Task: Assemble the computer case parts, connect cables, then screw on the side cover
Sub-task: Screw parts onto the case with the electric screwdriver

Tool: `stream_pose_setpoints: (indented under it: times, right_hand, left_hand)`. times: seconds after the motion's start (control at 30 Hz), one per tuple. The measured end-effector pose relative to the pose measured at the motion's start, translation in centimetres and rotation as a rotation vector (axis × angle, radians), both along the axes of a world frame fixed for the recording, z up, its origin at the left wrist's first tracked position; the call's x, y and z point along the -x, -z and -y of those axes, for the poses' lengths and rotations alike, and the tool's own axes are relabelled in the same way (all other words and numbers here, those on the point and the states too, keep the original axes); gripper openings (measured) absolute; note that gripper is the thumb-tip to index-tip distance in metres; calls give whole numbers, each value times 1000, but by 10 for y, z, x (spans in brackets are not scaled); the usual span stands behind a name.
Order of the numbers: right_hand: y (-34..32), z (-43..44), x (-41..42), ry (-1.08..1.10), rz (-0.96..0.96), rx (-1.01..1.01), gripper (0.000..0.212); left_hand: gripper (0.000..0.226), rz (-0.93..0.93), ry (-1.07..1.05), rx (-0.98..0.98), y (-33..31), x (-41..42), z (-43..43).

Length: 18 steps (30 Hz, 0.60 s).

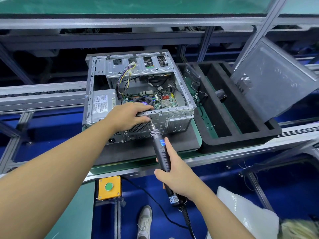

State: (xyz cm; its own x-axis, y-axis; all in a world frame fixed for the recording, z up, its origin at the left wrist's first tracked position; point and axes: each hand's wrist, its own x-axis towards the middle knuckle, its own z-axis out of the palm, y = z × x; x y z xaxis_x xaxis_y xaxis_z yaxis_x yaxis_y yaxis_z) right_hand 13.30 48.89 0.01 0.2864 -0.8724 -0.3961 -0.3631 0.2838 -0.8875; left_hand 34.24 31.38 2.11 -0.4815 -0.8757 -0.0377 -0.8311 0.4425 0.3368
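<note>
Yellow box with a round green push-button [109,187] is nearest, low centre, with a grey sneaker [145,219] on the blue floor just right of it. A white plastic bag [241,209] lies at near right.

Right hand [176,175]: fingers wrapped round the black corded electric screwdriver [161,150], index laid along the barrel. The tool is tilted up and left, and its bit tip touches the rear panel of the open grey steel computer case [96,83].

Left hand [129,114]: fingers hooked over the case's near top rim and thumb pressed on the rear face just beside the bit, so it pinches that rim.

The case lies on its side at centre on a black foam mat [181,144], open face up. A silver power supply [101,106] sits at its left and a green motherboard [165,100] at its right, with loose cables above. A bare strip of mat runs along the case's near side.

Just beside the case on the right is a black foam tray [241,137] with long open slots. A grey perforated metal side cover [276,75] leans tilted over the tray's far right, its lower edge at the tray's right rim.

Aluminium conveyor rails [43,94] run left to right on the far side.
</note>
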Motion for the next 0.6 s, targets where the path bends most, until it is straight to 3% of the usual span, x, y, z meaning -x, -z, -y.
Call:
stream_pose_setpoints:
  times: [0.2,0.43,0.6]
  right_hand:
    - [-6,5,12,-16,-70,39,98]
    - [-19,7,6,-100,-316,170,101]
    - [-21,3,-2,-59,-292,168,101]
  left_hand:
    - [50,-3,12,0,0,0,0]
    - [44,-29,41,19,-1,0,-1]
    - [44,-13,55,1,-2,-1,-1]
